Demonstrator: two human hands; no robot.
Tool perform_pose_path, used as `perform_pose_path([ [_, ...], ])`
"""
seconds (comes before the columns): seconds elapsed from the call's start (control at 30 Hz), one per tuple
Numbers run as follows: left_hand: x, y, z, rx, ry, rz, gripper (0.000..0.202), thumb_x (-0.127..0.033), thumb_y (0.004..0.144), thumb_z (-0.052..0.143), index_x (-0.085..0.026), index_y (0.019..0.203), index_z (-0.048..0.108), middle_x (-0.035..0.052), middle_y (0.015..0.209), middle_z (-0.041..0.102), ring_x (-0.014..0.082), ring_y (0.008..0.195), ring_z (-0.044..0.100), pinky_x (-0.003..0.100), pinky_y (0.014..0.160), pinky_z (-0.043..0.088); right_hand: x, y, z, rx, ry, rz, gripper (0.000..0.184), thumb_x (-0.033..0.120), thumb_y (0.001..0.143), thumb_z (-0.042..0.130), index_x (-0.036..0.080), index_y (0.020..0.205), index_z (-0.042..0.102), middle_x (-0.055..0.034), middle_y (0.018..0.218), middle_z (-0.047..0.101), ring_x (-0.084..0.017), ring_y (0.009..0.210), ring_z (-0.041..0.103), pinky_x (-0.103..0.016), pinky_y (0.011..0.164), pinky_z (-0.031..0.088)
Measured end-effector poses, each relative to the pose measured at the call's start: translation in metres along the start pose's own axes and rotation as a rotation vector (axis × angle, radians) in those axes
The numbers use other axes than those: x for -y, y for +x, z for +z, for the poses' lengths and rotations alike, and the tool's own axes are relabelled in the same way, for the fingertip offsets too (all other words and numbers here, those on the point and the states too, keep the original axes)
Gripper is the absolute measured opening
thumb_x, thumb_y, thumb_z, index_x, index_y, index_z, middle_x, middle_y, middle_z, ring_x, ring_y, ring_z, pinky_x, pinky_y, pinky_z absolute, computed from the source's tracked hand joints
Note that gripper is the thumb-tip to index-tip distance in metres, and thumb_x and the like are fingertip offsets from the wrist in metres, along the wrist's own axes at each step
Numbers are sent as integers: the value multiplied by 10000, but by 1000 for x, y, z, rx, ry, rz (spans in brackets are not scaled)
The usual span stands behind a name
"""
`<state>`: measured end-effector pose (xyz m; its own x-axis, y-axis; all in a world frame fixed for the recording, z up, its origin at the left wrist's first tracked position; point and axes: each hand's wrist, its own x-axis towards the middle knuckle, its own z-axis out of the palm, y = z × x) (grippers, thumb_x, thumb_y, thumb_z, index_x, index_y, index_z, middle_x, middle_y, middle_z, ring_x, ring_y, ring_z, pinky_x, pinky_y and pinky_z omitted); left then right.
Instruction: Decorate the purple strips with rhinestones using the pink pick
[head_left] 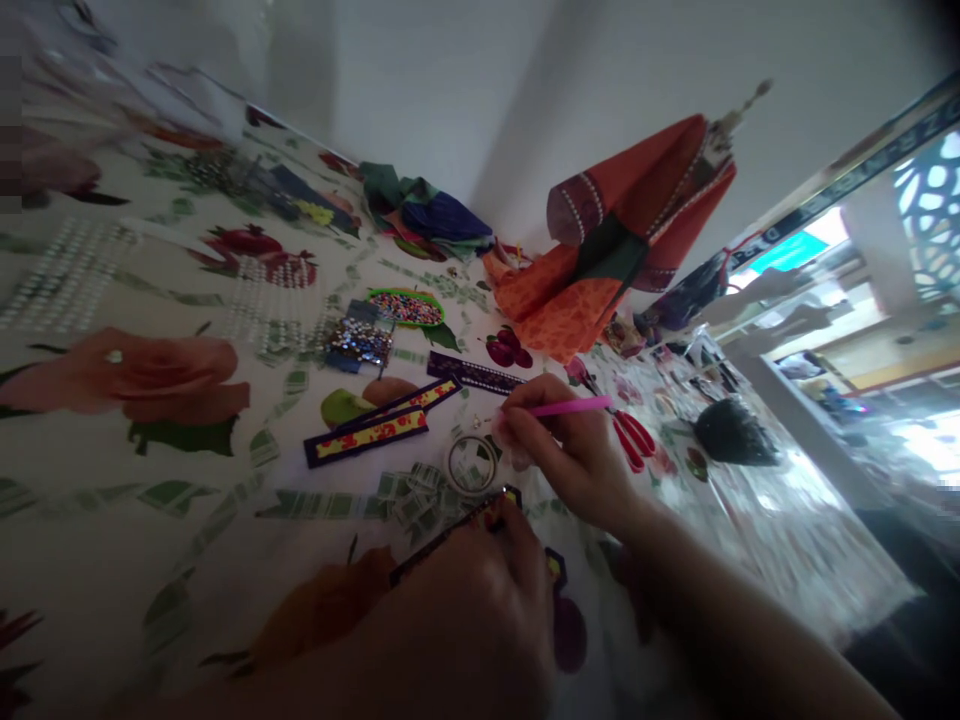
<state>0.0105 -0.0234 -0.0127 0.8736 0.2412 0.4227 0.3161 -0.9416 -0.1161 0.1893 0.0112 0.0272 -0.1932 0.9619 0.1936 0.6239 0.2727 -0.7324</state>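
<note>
My left hand (480,590) is low in the middle, its thumb and fingers pinching a narrow dark-edged fabric strip (442,538) with a yellow and red pattern. A small shiny spot shows at the strip's upper end, by the fingertips. Just above it, my right hand (581,460) grips a thin pink stick (574,406), its fingertips closed near the stick's left end. What is at that tip is too small to tell. A clear ring-shaped roll (472,463) lies left of the right fingertips. Two patterned strips (367,438) lie crossed to its left, near a dark studded strip (476,374).
Red-handled scissors (634,440) lie right of my right hand. Farther back are a green dish of coloured beads (409,307), a packet of shiny stones (358,340) and pearl strings (64,275). Orange cloth (555,300) and a black bag (735,433) stand right.
</note>
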Motion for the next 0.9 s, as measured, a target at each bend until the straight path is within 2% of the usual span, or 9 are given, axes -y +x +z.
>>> perform_pose_path([
  [0.13, 2, 9, 1, 66, -27, -11, 440, -407, 911, 731, -124, 1245, 768, 292, 1325, 710, 320, 850, 702, 406, 649, 454, -1, 5, 1, -3, -44, -15, 160, 318, 1077, 566, 206, 980, 627, 12, 809, 646, -92, 617, 565, -238, 554, 453],
  [0.27, 2, 9, 2, 74, -20, 22, 423, -416, 915, 725, -109, 1201, 780, 291, 1265, 738, 299, 803, 701, 388, 629, 440, 0, 7, 4, -3, -55, -26, 133, 294, 1071, 569, 210, 985, 626, 14, 814, 645, -94, 638, 577, -230, 561, 453],
  [0.33, 1, 5, 3, 22, 8, 48, 376, -412, 922, 713, -103, 1116, 804, 280, 1186, 772, 278, 733, 698, 360, 582, 412, -1, 7, 5, 0, -58, -24, 125, 286, 1069, 567, 212, 986, 624, 15, 801, 643, -96, 630, 578, -228, 551, 449],
  [0.5, 0, -3, 1, -207, 113, 35, 322, -418, 898, 698, -130, 868, 839, 256, 1006, 815, 263, 551, 669, 333, 446, 315, -3, 8, 7, -2, -76, -12, 130, 293, 1068, 564, 213, 987, 626, 13, 773, 642, -104, 609, 571, -232, 529, 443],
  [0.7, -3, -2, 2, -231, 92, -10, 318, -464, 833, 767, -160, 856, 858, 257, 1018, 815, 302, 624, 708, 347, 443, 352, -3, 8, 7, -7, -109, -37, 122, 275, 1062, 566, 208, 985, 634, 16, 774, 641, -107, 637, 589, -233, 550, 452],
  [0.9, -5, -3, 6, -184, 80, -12, 370, -498, 832, 774, -140, 875, 856, 263, 1028, 812, 258, 514, 657, 341, 429, 314, -1, 9, 8, -2, -124, -46, 121, 263, 1060, 557, 205, 984, 631, 13, 774, 638, -106, 632, 583, -232, 548, 449],
])
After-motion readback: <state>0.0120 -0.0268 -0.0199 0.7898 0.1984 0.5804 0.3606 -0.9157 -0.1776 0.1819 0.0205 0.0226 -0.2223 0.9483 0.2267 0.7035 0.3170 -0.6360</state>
